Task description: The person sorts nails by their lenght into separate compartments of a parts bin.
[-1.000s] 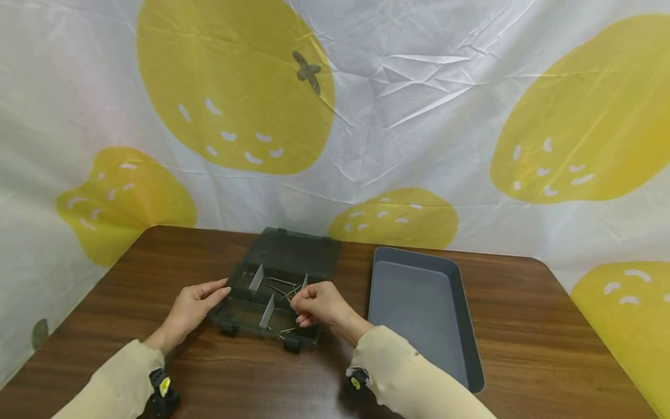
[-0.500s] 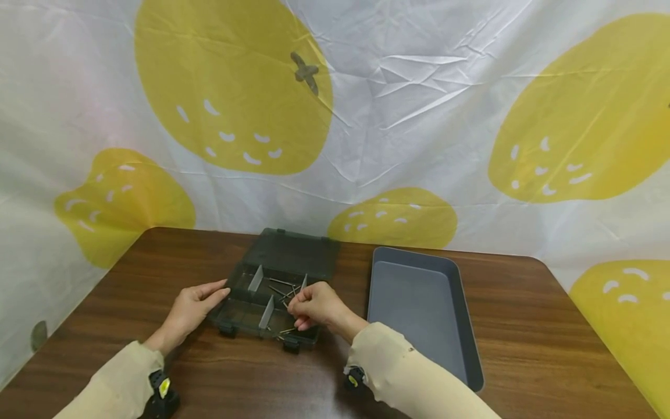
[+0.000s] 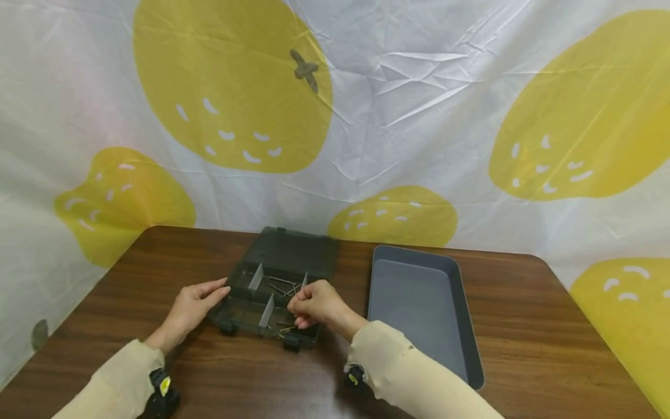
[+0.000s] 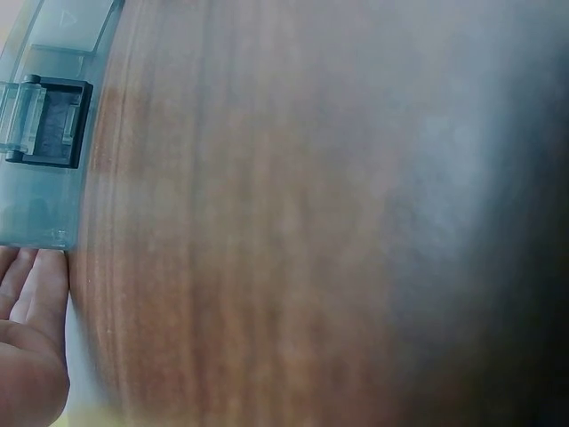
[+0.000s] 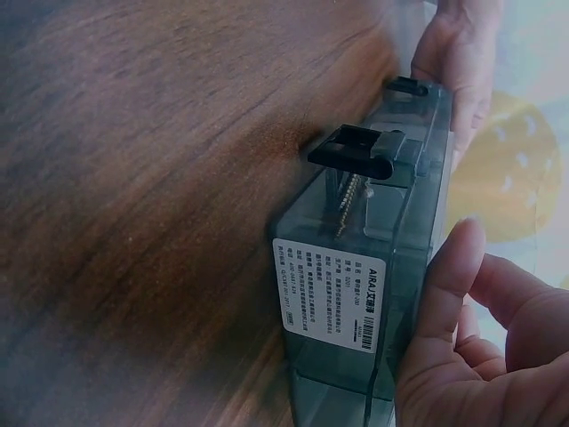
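Observation:
A dark translucent parts box (image 3: 243, 308) lies on the table with its lid (image 3: 293, 251) folded back. Grey dividers (image 3: 267, 311) split it into compartments. Several long screws (image 3: 282, 281) lie in the back row, and a few brass-toned ones (image 3: 288, 329) in the front right compartment. My left hand (image 3: 189, 308) touches the box's left side with straight fingers. Above the front right compartment, my right hand (image 3: 319, 304) has its thumb and fingers curled together. In the right wrist view, the thumb (image 5: 458, 271) hides whether a screw is between the fingertips.
To the right of the box stands a shallow grey tray (image 3: 416, 308) on the brown wooden table (image 3: 523, 326). A white cloth with yellow fruit prints (image 3: 235, 87) hangs behind. Black latches (image 5: 360, 151) stick out from the box's front.
The screw at my right fingertips is no longer visible there, and another screw shows in the front right compartment. My right hand has shifted slightly left; my left hand stays in place.

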The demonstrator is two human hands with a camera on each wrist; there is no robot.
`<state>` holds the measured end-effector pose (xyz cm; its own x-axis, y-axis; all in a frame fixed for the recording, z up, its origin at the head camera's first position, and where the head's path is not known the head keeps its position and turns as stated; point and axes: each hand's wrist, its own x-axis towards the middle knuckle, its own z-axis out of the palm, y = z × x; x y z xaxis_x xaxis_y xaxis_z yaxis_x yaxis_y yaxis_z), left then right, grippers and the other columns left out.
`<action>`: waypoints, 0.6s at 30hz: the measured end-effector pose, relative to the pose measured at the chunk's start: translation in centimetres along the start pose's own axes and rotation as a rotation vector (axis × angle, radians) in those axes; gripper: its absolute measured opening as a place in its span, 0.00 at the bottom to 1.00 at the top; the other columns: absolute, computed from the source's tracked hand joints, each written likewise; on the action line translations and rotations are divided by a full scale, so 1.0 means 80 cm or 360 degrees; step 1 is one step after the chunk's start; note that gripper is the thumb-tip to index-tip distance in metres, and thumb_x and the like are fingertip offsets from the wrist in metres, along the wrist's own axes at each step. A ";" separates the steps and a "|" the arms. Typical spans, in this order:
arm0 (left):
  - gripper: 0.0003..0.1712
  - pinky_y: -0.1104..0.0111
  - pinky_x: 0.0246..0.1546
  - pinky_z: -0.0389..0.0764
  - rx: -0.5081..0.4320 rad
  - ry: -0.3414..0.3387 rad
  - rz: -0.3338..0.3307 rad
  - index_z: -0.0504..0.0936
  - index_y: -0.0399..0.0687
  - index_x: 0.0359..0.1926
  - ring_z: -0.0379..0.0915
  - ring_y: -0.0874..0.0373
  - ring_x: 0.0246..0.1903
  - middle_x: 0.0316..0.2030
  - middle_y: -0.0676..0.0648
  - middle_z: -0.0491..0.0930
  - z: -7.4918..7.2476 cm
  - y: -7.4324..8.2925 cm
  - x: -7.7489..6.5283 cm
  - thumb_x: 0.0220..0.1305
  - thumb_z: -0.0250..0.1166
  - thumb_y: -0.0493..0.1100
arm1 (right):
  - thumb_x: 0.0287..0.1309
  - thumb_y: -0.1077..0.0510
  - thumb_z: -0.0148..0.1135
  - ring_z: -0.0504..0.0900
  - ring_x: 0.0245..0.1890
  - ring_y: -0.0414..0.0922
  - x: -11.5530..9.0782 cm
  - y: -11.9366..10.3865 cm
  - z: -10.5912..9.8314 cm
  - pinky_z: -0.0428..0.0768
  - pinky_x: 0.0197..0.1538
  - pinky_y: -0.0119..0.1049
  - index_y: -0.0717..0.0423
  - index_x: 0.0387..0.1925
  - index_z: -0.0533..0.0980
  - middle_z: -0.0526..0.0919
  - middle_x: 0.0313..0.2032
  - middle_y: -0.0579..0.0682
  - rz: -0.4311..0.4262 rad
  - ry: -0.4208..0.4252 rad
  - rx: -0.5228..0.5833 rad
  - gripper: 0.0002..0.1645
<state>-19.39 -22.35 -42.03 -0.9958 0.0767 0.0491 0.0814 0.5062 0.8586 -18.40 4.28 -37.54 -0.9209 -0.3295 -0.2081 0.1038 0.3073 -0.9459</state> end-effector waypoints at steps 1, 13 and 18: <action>0.30 0.50 0.57 0.71 0.0006 0.0002 0.0001 0.71 0.37 0.62 0.65 0.40 0.61 0.59 0.36 0.71 0.000 0.000 0.000 0.67 0.57 0.53 | 0.55 0.74 0.58 0.74 0.12 0.33 0.000 0.000 0.000 0.79 0.19 0.25 0.76 0.32 0.79 0.82 0.30 0.70 0.0002 0.0001 -0.0001 0.06; 0.30 0.50 0.57 0.71 0.0034 0.0004 0.0014 0.72 0.36 0.62 0.66 0.39 0.60 0.59 0.35 0.71 0.000 0.001 -0.001 0.67 0.57 0.53 | 0.56 0.73 0.58 0.75 0.12 0.33 0.000 0.001 -0.001 0.79 0.20 0.26 0.77 0.33 0.79 0.83 0.33 0.70 0.0007 -0.0005 0.0032 0.06; 0.30 0.49 0.57 0.71 0.0036 0.0001 0.0023 0.71 0.36 0.62 0.66 0.39 0.60 0.59 0.35 0.70 0.000 0.001 0.000 0.68 0.57 0.52 | 0.58 0.74 0.56 0.75 0.13 0.33 0.001 0.001 -0.003 0.80 0.21 0.26 0.78 0.34 0.78 0.82 0.36 0.70 0.0027 0.0005 0.0098 0.07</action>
<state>-19.39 -22.37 -41.97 -0.9946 0.0835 0.0617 0.0965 0.5245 0.8459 -18.56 4.51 -37.59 -0.9201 -0.3218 -0.2234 0.1420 0.2574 -0.9558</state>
